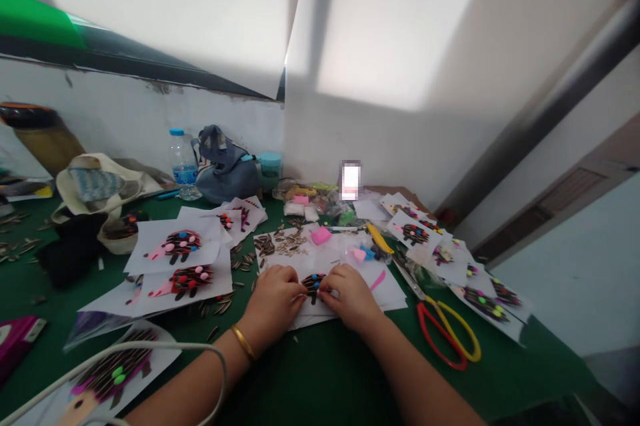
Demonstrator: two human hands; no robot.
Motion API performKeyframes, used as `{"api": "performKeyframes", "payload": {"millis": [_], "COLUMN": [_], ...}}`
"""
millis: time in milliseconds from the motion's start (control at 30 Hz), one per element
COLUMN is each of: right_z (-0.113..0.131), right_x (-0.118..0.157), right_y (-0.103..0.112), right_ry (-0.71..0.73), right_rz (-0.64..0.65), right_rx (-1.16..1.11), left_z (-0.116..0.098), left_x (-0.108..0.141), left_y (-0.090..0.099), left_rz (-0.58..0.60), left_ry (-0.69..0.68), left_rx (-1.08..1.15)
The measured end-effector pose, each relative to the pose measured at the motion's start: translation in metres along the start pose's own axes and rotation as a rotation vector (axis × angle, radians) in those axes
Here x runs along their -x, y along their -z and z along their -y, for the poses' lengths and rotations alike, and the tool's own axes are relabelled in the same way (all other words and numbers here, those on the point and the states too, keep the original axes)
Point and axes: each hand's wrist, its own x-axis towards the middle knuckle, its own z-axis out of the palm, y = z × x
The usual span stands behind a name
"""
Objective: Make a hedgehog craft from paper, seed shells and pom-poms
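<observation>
A small hedgehog figure [313,285] of dark clay lies on white paper [345,319], with dark seeds for spines and blue dots on it. At its left edge are the closed thumb and fingers of my left hand [277,294], which has a gold bangle at the wrist. My right hand [351,298] pinches at the right edge. Between them my fingers cover both ends of the figure. Beyond my hands, sunflower seeds [283,243] lie on the paper near a pink clay lump [321,235]. Smaller pink and blue clay [367,253] sits to the right.
Red-and-yellow-handled scissors [440,326] and a yellow cutter [380,239] lie right. Sheets with hedgehogs [185,246] are at left, more hedgehog sheets [465,273] at right. A white cable [150,346] crosses my left forearm. A bottle [184,169] and blue bag [225,173] stand behind.
</observation>
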Motion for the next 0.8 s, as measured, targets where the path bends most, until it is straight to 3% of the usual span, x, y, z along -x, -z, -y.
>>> {"api": "performKeyframes", "payload": {"millis": [267,800], "right_z": [-0.003,-0.003], "right_x": [-0.001,-0.001], "right_y": [0.001,-0.006], "right_ry": [0.012,0.019], "right_rz": [0.003,0.033], "right_rx": [0.015,0.038], "left_z": [-0.022,-0.02], "left_x": [0.009,0.01], "left_y": [0.005,-0.001], "left_rz": [0.067,0.103], "left_ry": [-0.072,-0.068], "left_rx": [-0.225,-0.25]}}
